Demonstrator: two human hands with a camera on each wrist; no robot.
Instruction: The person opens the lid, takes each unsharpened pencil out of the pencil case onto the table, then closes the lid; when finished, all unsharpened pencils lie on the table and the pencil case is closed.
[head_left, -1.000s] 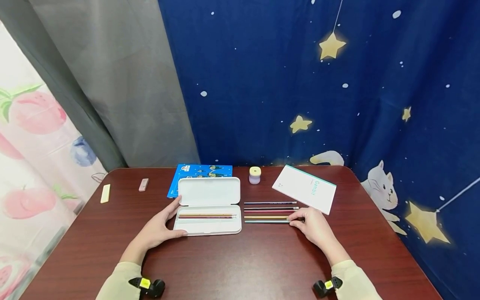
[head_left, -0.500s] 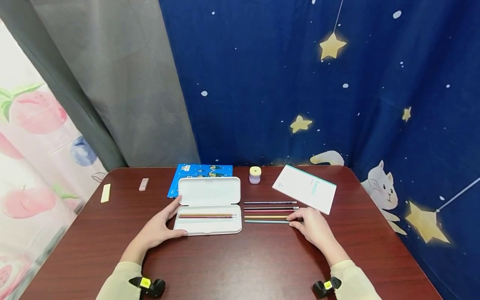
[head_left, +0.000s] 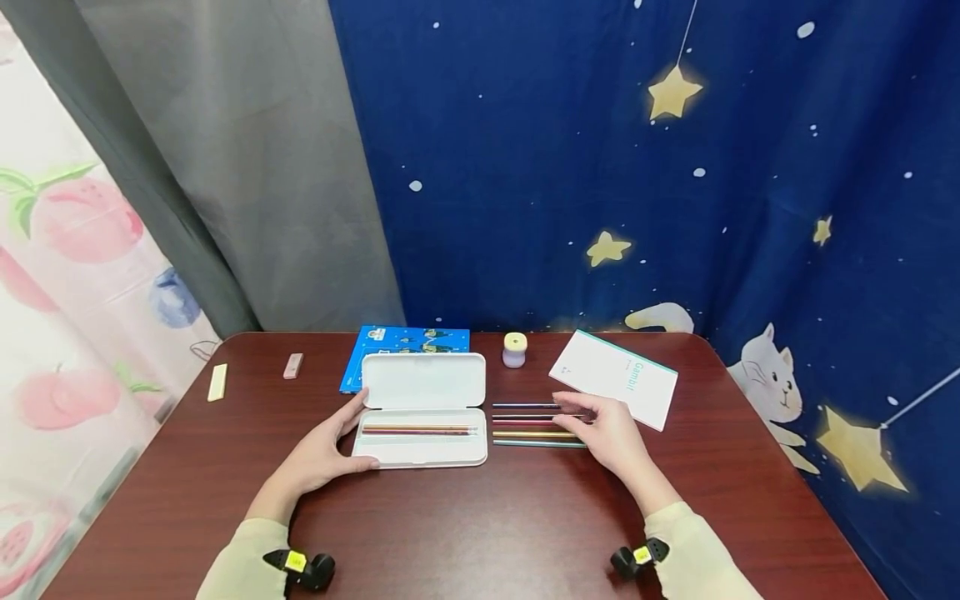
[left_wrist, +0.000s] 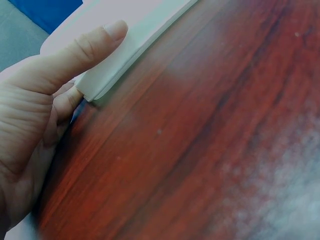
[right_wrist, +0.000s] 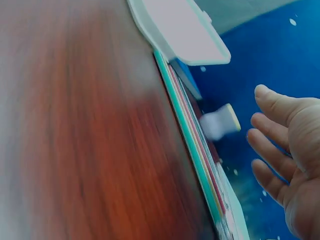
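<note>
A white pencil case (head_left: 431, 454) lies with its lid raised, a few pencils (head_left: 416, 432) lying inside. My left hand (head_left: 318, 454) holds its left end, thumb (left_wrist: 95, 50) over the front edge and fingers at the side and back. To the right of the case, several pencils lie side by side on the table, a teal pencil (head_left: 528, 443) nearest me. Over their right ends hovers my right hand (head_left: 613, 432). Its thumb and fingers stand apart with nothing between them in the right wrist view, hiding the pencil ends from the head camera.
Behind the case lies a blue booklet (head_left: 352, 367), partly covered by the lid. A small yellow-and-lilac container (head_left: 514, 352) stands at the back. A white notepad (head_left: 618, 375) lies back right. A pink eraser (head_left: 293, 366) and a pale yellow bar (head_left: 217, 382) lie left.
My right hand has left the right end of the nearest pencils and moved up and leftward over the row, its fingers spreading. The left hand stays on the case.
</note>
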